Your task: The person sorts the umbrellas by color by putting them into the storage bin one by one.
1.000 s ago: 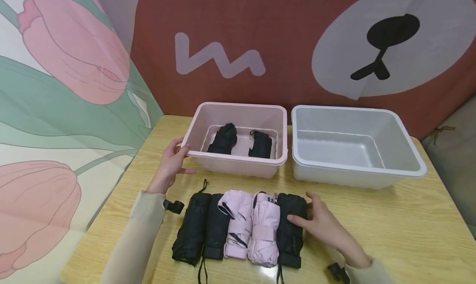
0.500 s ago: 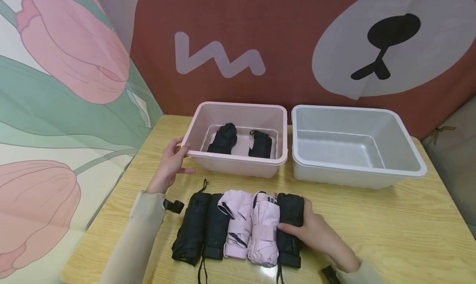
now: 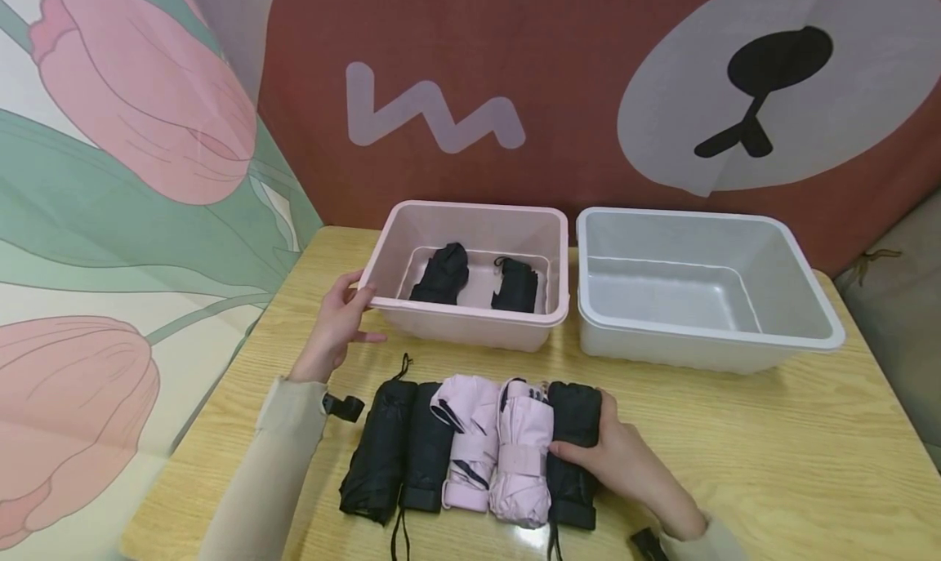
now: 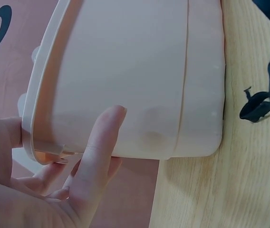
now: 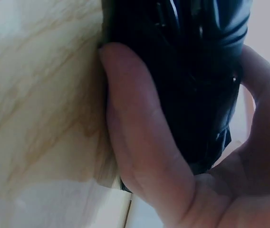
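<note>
A row of several folded umbrellas lies side by side at the front of the table. My right hand [image 3: 628, 459] grips the rightmost black folded umbrella [image 3: 575, 414], thumb on one side and fingers on the other. In the right wrist view, fingers and thumb wrap this dark umbrella [image 5: 187, 71] close over the wood. Left of it are two pink folded umbrellas [image 3: 523, 463], then two black ones [image 3: 378, 455] at the far left. My left hand [image 3: 336, 320] pinches the rim at the near left corner of a pink plastic bin [image 3: 470, 312]. Two black folded umbrellas [image 3: 443, 275] lie inside that bin.
A pale grey bin [image 3: 706, 336] stands to the right of the pink one, with its floor showing. Both are at the back of the wooden table [image 3: 772, 447], against a printed cloth backdrop [image 3: 456, 38]. A wrist camera [image 3: 344, 407] sits at the left cuff.
My right hand has moved slightly left and closed round the rightmost black umbrella, between one second and half a second ago. The left hand and the bins have stayed put.
</note>
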`<move>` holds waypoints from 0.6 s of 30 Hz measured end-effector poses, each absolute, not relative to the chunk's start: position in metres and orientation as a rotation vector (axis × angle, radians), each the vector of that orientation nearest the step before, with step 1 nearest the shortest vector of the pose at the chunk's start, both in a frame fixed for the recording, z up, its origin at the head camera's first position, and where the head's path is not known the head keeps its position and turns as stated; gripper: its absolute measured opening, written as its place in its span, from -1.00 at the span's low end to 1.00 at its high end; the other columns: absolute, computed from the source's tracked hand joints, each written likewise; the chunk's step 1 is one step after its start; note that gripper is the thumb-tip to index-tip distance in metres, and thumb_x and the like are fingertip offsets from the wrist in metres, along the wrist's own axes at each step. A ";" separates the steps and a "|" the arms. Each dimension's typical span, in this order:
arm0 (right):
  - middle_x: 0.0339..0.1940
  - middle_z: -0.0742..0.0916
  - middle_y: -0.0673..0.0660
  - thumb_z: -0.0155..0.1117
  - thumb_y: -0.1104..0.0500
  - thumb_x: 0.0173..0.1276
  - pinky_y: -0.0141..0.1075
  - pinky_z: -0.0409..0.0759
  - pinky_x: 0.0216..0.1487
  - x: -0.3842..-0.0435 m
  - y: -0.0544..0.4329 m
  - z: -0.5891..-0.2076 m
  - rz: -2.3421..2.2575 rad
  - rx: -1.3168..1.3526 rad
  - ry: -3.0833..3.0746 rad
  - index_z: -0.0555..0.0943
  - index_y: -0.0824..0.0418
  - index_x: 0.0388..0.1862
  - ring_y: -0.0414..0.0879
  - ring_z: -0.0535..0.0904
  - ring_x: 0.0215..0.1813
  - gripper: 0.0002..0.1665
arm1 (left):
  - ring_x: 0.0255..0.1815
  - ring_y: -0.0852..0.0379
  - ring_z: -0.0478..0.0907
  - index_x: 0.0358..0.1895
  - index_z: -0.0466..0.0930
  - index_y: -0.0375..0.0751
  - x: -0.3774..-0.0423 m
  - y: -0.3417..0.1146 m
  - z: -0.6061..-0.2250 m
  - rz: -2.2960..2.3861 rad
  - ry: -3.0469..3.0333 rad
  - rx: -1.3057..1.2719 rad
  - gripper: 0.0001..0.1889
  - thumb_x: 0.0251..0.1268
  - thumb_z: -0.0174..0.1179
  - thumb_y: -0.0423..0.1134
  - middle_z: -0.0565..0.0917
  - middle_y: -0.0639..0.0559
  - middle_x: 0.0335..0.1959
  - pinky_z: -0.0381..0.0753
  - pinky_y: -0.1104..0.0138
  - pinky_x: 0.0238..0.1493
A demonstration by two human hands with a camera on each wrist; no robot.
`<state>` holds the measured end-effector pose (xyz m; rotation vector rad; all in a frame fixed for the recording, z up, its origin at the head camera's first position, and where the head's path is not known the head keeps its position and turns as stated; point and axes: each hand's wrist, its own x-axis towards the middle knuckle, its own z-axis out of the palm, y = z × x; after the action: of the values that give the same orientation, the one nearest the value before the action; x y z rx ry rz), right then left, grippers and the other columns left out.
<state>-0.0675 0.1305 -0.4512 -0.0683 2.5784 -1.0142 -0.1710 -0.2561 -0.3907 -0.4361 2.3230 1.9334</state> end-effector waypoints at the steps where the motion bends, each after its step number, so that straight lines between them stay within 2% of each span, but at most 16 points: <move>1: -0.05 0.64 0.52 0.49 -0.30 -0.03 0.01 0.67 -0.06 -0.068 0.130 -0.451 -1.014 -0.065 2.577 -0.08 0.45 0.44 0.19 0.63 -0.04 0.40 | 0.32 -0.22 0.35 0.48 0.07 -0.06 -0.171 -0.256 -0.390 1.935 2.322 -0.437 -0.43 0.49 -0.05 -0.08 0.31 -0.24 0.40 0.78 0.07 -0.33; 9: -0.07 0.63 0.57 0.52 -0.18 -0.02 0.02 0.67 -0.08 -0.068 0.132 -0.452 -1.048 -0.052 2.563 -0.11 0.48 0.44 0.19 0.63 -0.07 0.38 | 0.31 -0.21 0.36 0.47 0.10 -0.06 -0.171 -0.257 -0.391 1.950 2.317 -0.433 -0.44 0.49 -0.04 -0.09 0.32 -0.23 0.40 0.78 0.07 -0.35; 18: 0.06 0.55 0.64 0.51 -0.14 0.01 0.07 0.63 0.04 -0.065 0.137 -0.454 -1.112 0.012 2.507 -0.17 0.44 0.47 0.26 0.59 0.04 0.39 | 0.33 -0.21 0.35 0.47 0.08 -0.07 -0.171 -0.256 -0.391 1.942 2.318 -0.432 -0.43 0.49 -0.04 -0.07 0.30 -0.22 0.41 0.78 0.08 -0.34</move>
<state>-0.0651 0.1374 -0.4543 0.0116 2.5074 -1.1116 -0.1711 -0.2564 -0.3909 -0.4315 2.3182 1.9421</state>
